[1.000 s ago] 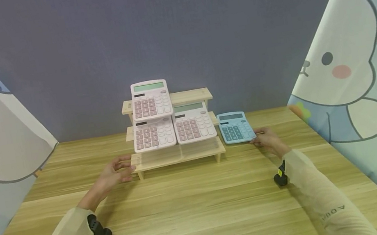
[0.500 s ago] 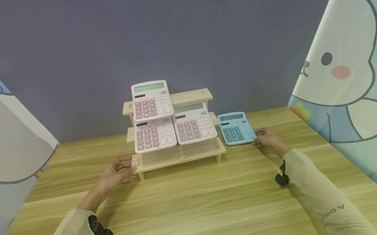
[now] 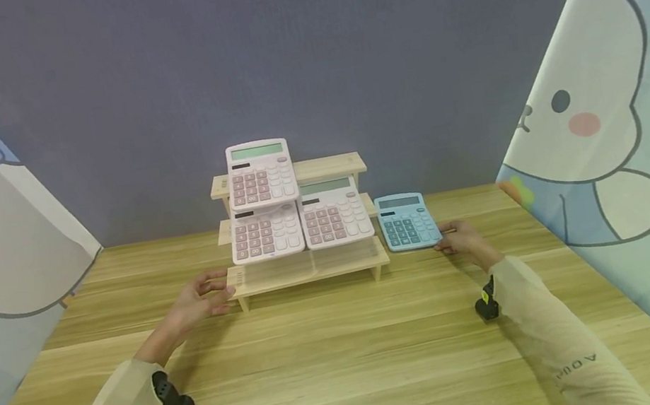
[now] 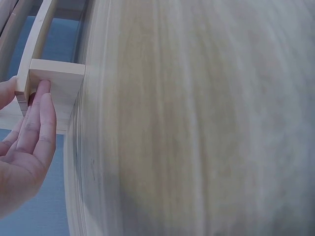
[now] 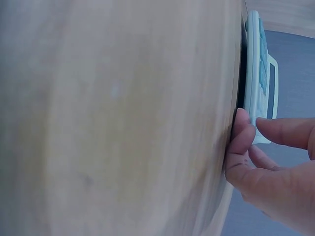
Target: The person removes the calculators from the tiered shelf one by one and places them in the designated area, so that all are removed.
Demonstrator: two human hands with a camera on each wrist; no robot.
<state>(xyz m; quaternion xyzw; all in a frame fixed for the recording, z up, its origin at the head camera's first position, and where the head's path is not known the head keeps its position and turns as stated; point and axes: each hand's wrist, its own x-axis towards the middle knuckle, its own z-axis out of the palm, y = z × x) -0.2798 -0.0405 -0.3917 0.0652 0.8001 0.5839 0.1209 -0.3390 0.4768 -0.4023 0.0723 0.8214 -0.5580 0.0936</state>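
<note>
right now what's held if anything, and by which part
Left hand holds the wooden rack by its lowest tier's left end; right hand pinches the blue calculator by its near right corner.

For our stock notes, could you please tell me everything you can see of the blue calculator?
The blue calculator looks plastic, with a dark screen at the top, a small dark strip below, darker keys at left and paler keys at right. It is face up, right of the rack; how it meets the table is unclear. The right hand pinches its near right corner.
</note>
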